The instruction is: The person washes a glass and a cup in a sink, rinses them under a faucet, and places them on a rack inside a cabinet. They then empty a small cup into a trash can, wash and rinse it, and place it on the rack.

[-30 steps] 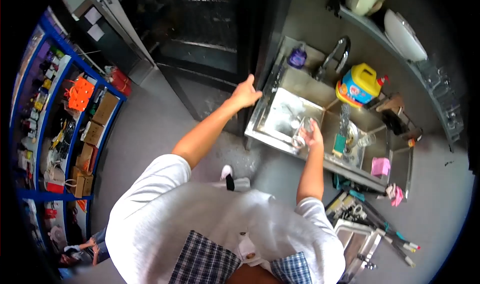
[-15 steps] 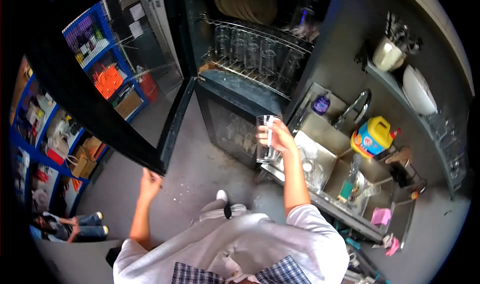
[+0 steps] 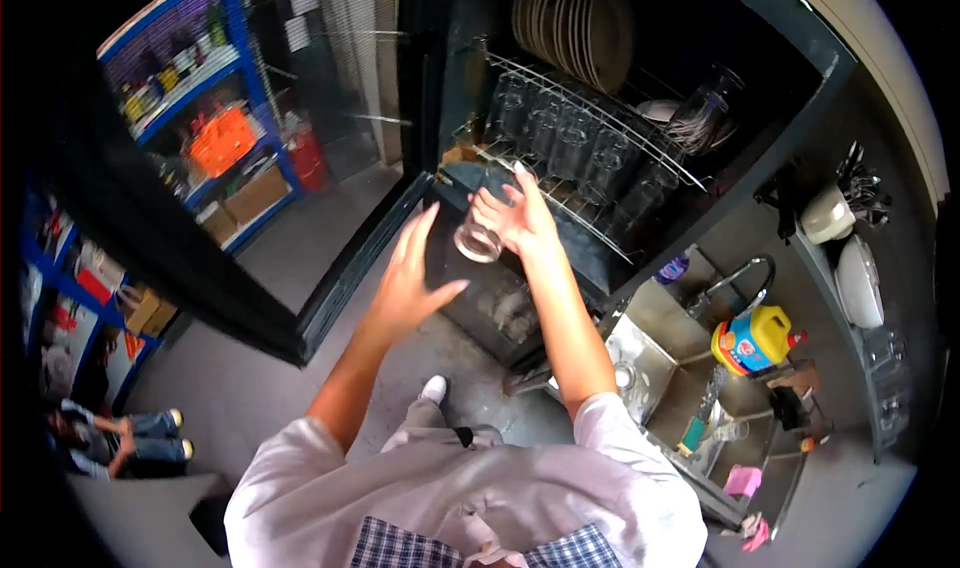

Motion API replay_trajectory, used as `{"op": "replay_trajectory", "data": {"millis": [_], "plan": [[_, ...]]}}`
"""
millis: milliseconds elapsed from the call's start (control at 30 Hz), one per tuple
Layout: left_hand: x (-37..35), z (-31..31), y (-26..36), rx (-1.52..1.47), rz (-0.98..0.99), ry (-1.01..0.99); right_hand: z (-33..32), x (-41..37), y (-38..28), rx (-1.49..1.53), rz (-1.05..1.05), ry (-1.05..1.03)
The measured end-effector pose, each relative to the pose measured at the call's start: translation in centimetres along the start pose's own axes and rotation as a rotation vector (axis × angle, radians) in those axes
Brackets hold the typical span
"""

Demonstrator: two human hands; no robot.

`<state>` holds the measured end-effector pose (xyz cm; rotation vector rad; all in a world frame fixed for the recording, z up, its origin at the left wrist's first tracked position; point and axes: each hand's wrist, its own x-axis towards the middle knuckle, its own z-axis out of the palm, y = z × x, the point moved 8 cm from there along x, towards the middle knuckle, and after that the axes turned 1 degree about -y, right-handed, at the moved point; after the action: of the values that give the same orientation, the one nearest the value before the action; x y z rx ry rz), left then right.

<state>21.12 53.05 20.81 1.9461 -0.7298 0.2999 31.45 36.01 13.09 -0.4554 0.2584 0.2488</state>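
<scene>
My right hand [image 3: 515,218] grips a clear drinking glass [image 3: 480,236], tilted with its base toward me, just in front of the open black cabinet [image 3: 790,88]. My left hand [image 3: 408,283] is raised beside it with fingers spread, holding nothing, a little left of and below the glass. Behind the glass a wire rack [image 3: 600,158] carries a row of several upside-down glasses [image 3: 560,138]. Plates [image 3: 575,28] stand upright on the shelf above.
The cabinet's glass door [image 3: 240,168] stands swung open to the left. A steel sink [image 3: 690,368] with a tap [image 3: 745,273], a yellow detergent jug [image 3: 752,340] and sponges lies lower right. Blue shelving [image 3: 190,98] with goods is at far left; another person's legs [image 3: 130,438] show bottom left.
The view tilted up toward the cabinet. My right hand lifted the glass from the sink edge toward the rack and tipped it. My left hand left the door and rose beside the glass.
</scene>
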Motion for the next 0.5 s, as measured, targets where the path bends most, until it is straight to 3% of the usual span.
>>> {"op": "replay_trajectory", "data": {"millis": [33,100,133,200,267,300,333,400,433,467,500], "plan": [[3.9,-0.4,1.4,0.094,0.166,0.054,1.5,1.6,-0.6,0.019,-0.023,-0.054],[10.5,-1.2,3.0,-0.083,0.433,0.103,5.8,2.6,-2.5,-0.013,-0.106,-0.192],[13.1,-1.4,3.1,-0.016,0.542,0.116,7.5,2.6,-3.6,-0.005,-0.124,-0.106],[18.3,-2.0,2.2,-0.429,0.459,0.115,11.7,3.4,-6.6,-0.095,-0.319,-0.189],[22.8,-3.4,3.0,-0.499,0.536,0.227,15.2,5.6,-9.2,-0.025,-0.303,-0.340],[24.9,-4.1,3.5,-0.519,0.523,0.243,16.0,6.9,-10.6,0.013,-0.239,-0.279],[27.0,-4.8,4.1,-0.539,0.514,0.261,17.0,8.0,-13.2,-0.068,-0.447,-0.239],[31.1,-6.4,4.6,-0.514,0.540,0.346,18.3,9.5,-14.6,-0.268,-0.200,-0.239],[33.0,-6.9,4.4,-0.520,0.510,0.352,18.4,9.2,-15.5,-0.452,-0.191,-0.139],[34.7,-7.5,3.8,-0.521,0.481,0.363,18.4,8.4,-17.0,-0.724,-0.286,-0.013],[36.1,-7.8,3.2,-0.469,0.474,0.381,19.1,6.7,-20.3,-1.239,-0.700,0.211]]}}
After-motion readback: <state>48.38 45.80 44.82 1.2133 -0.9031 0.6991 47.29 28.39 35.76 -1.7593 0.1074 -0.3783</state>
